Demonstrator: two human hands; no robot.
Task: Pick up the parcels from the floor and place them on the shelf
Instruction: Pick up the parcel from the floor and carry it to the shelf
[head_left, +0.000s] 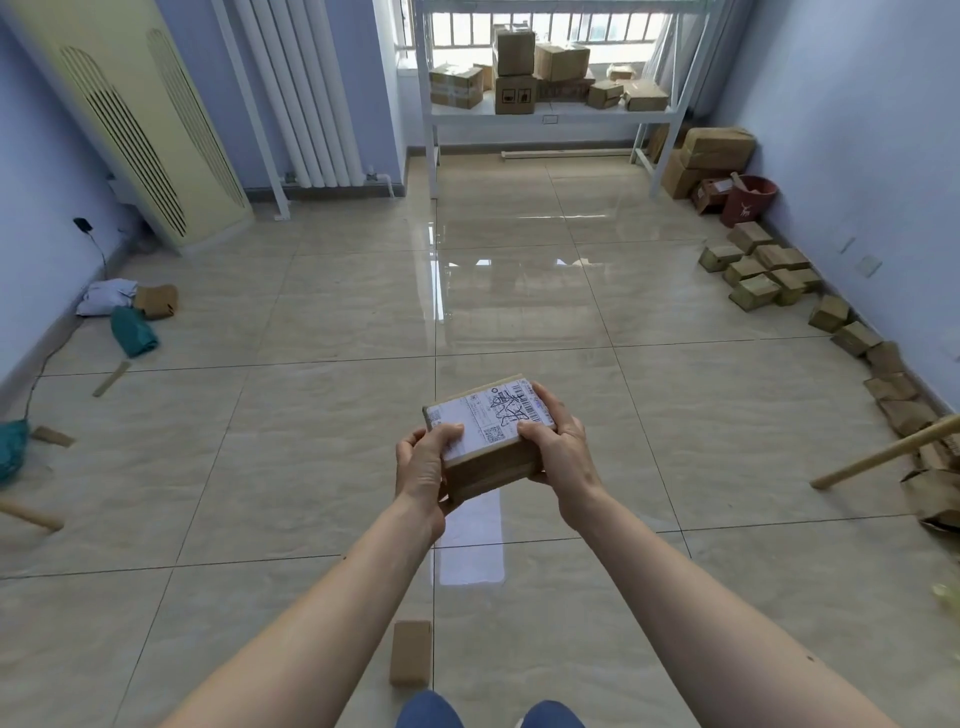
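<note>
I hold a small parcel (488, 436) in both hands, out in front of me and clear of the floor (519, 291). My left hand (423, 467) clasps its near left corner, thumb lying on the white label on top, fingers wrapped under the side. My right hand (558, 452) grips the right side, thumb on the label edge, fingers curled around the far edge and beneath. The label faces up and carries barcodes, square codes and a black scribble. The parcel sits slightly tilted, its brown cardboard side turned toward me.

The shelf (550, 111) stands at the far end of the room, well apart from me, under the window (545, 26). Boxes (514, 67) already rest on its white board, some stacked two high.

Along the right wall a row of small brown parcels (758, 267) lies on the floor, running back toward a red bucket (748, 200) and larger cartons (711, 156) in the corner. A wooden handle (883, 452) slants in from the right edge. On the left, near the wall, lie a white bag (106, 296), a brown packet (156, 300) and a green bag (133, 331), close together. A tall cream air conditioner (140, 124) leans in the left corner beside a white radiator (306, 93). Just before my knees (488, 714) a flat brown parcel (410, 652) lies on the tiles.
</note>
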